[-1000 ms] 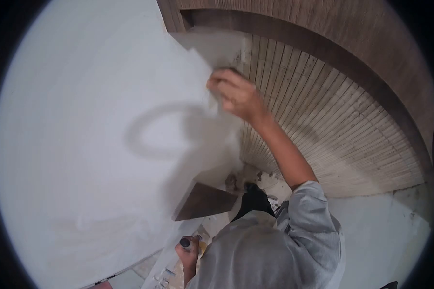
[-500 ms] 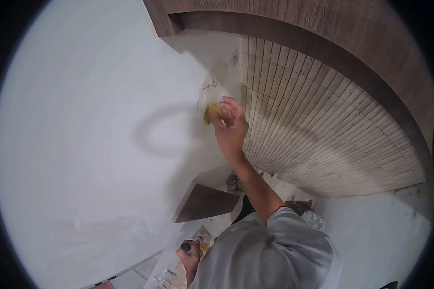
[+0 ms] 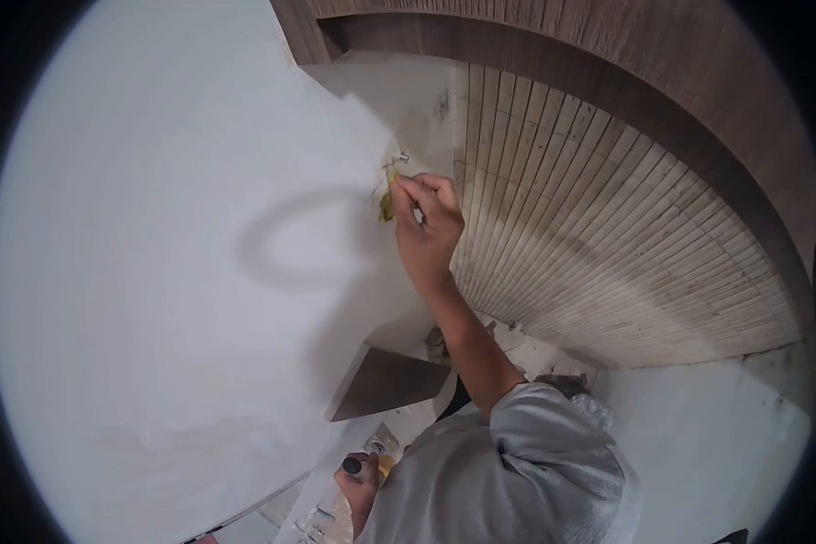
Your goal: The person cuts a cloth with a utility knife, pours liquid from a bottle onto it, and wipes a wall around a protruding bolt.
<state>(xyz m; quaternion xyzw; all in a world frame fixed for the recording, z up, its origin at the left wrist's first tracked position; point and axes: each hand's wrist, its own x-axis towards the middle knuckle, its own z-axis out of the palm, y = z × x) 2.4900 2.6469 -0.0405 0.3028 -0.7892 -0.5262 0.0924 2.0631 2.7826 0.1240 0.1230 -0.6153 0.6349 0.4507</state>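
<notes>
My right hand (image 3: 426, 227) is raised against the corner edge of a white wall panel (image 3: 172, 272), its fingers pinched on a small yellow-green scrap (image 3: 385, 207). The scrap touches the edge just below a small metal fitting (image 3: 397, 160) with thin wires. My left hand (image 3: 357, 480) hangs low by my grey sleeve, closed around a dark round-tipped tool (image 3: 351, 466) whose shape I cannot make out.
A slatted beige tile wall (image 3: 607, 245) curves to the right of the corner, under a brown wooden band (image 3: 626, 82). Below, a dark brown board (image 3: 390, 383) leans by the corner, with debris and packets on the floor (image 3: 326, 521).
My right hand came down from the upper corner, where it pressed on the panel edge, to the small fitting. The yellow-green scrap came into view in its fingers. My left hand stayed low.
</notes>
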